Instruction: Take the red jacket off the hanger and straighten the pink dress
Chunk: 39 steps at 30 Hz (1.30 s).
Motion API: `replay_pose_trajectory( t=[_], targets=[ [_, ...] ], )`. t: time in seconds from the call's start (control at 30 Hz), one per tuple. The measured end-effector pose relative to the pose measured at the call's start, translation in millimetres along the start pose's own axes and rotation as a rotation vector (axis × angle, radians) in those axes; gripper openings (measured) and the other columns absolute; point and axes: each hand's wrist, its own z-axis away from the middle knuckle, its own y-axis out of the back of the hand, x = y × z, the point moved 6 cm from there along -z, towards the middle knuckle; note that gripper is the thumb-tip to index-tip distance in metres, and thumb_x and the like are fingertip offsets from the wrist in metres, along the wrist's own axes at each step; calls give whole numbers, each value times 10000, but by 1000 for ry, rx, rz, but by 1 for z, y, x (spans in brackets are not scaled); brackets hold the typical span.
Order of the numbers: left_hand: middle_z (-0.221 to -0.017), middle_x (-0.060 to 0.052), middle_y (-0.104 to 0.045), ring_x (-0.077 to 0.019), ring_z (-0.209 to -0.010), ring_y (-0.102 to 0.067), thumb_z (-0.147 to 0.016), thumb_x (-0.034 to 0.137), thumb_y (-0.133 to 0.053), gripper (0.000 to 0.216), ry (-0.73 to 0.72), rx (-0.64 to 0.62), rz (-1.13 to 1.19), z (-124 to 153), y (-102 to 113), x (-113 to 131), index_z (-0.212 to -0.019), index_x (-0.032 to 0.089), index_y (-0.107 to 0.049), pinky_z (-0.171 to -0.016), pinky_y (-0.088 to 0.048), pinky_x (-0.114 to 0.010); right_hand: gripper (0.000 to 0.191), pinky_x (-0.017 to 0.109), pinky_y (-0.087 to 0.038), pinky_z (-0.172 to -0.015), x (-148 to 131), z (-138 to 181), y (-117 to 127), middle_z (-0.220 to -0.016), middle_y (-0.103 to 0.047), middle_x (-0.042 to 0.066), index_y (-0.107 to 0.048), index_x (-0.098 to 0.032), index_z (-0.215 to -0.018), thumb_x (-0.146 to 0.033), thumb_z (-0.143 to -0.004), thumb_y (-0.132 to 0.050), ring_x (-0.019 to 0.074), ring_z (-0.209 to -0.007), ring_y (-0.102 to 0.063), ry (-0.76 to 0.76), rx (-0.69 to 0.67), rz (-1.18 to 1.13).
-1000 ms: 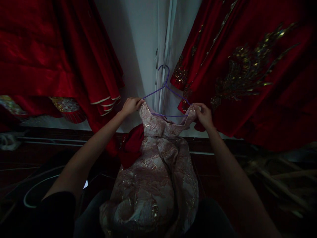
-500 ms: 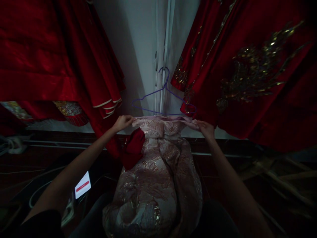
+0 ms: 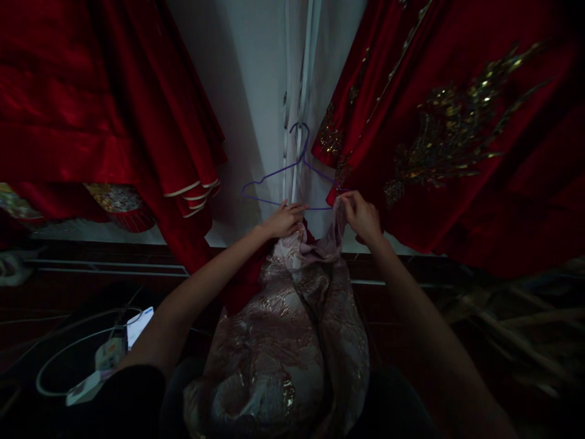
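Observation:
A pale pink brocade dress point(image 3: 292, 341) with gold pattern lies over my lap and rises toward the wall. A thin purple wire hanger point(image 3: 292, 177) hangs in front of the white wall, just above the dress top. My left hand point(image 3: 284, 221) grips the bunched upper edge of the dress under the hanger's bottom bar. My right hand point(image 3: 361, 216) pinches the other side of that edge, close to the hanger's right end. A dark red piece of cloth point(image 3: 247, 280) hangs at the dress's left side.
Red velvet garments point(image 3: 91, 110) hang at the left, and a red gown with gold embroidery point(image 3: 457, 134) hangs at the right. White cords point(image 3: 297, 73) run down the wall. A phone and a white cable point(image 3: 114, 347) lie on the dark floor at lower left.
The dress top came off the hanger and dropped below it. My hands then moved inward, bunching the top edge together under the hanger's bar.

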Motion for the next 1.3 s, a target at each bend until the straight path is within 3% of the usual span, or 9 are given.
replay_pose_trajectory(
  t=[0.07,0.17,0.27,0.37,0.63,0.77,1.1,1.3],
  targets=[
    [-1511,-66,-334,-301,-1332,-341,-852,312,-525,190,32,-17,-43,4,-13,-1,-905,187,-657,-1121,-179,-598,251,387,-469,-917,18,-17,4,-1196,-639,87,-580,-224,-1043,-348,-920,-401,242,-1058,-616,12,81,-38],
    [-1497,-43,-360,-290,-1292,-372,-855,335,-522,204,62,25,-41,17,-12,4,-928,219,-673,-1117,-190,-580,206,427,-407,-1021,69,-32,8,-1324,-548,116,-589,-193,-980,-284,-878,-435,246,-1201,-526,-83,166,-68],
    [-1469,-29,-404,-274,-1269,-389,-871,343,-500,216,60,66,-3,28,1,15,-954,238,-670,-1099,-236,-545,153,497,-281,-1107,113,-32,9,-1382,-490,136,-611,-176,-896,-247,-824,-495,283,-1308,-417,-140,105,0],
    [-1465,-35,-411,-275,-1270,-388,-865,325,-511,195,61,85,8,34,11,23,-932,232,-668,-1089,-244,-528,134,551,-163,-1136,134,-23,13,-1428,-430,154,-619,-162,-856,-215,-797,-511,313,-1371,-320,-118,50,83],
    [-1458,-28,-423,-262,-1256,-396,-865,310,-514,180,73,99,39,33,12,25,-910,218,-662,-1075,-260,-497,181,519,-266,-1110,118,-17,16,-1428,-426,174,-620,-151,-889,-229,-819,-473,305,-1383,-298,-126,127,85],
    [-1455,-23,-426,-267,-1249,-397,-864,307,-513,183,86,99,48,31,12,26,-928,221,-662,-1068,-264,-496,192,516,-273,-1110,104,-22,10,-1431,-427,162,-622,-153,-898,-231,-823,-463,298,-1384,-297,-101,115,72],
    [-1460,-13,-423,-264,-1246,-407,-867,306,-504,179,82,106,59,33,15,27,-923,227,-655,-1064,-265,-489,193,497,-248,-1130,109,-25,1,-1415,-440,189,-628,-114,-865,-180,-783,-466,289,-1385,-295,-98,105,140],
    [-1459,-7,-426,-266,-1250,-402,-862,298,-507,180,99,105,77,31,14,28,-942,233,-655,-1067,-257,-496,192,513,-266,-1113,93,-25,3,-1408,-453,176,-641,-135,-862,-200,-790,-476,310,-1369,-320,-96,108,121]
  ],
)
